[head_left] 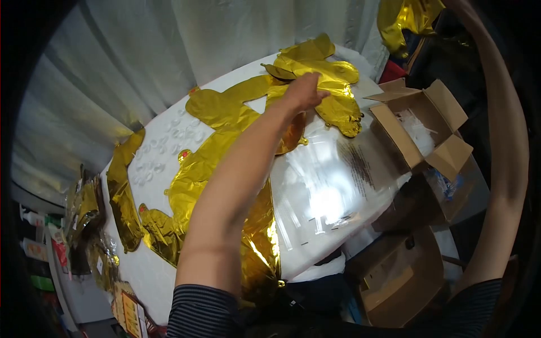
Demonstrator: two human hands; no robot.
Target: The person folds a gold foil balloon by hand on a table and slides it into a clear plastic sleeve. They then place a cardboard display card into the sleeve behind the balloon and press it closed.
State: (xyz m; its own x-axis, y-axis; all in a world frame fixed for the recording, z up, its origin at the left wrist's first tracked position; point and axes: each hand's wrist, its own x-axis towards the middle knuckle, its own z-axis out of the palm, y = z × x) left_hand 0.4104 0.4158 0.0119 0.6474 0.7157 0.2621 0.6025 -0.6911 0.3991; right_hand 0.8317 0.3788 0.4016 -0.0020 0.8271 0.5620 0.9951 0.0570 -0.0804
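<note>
My left hand (306, 93) reaches over the table onto a flat gold foil balloon (338, 84) at the far end, its fingers bent in against the foil. At the top right edge, my right hand (459, 4) is raised and partly cut off by the frame. From it hangs another gold foil balloon (407, 22); the fingertips are out of sight. Beneath my left forearm lies a larger sheet of uninflated gold foil balloons (197, 174). A narrow gold foil piece (124, 197) rests along the table's left edge.
Small clear discs (163, 143) are scattered on the white table (149, 281). A shiny clear plastic bag (315, 197) covers its right side. An open cardboard box (403, 135) stands at the right, a second box (394, 281) below. Packaged goods (84, 208) sit left; a curtain (225, 34) hangs behind.
</note>
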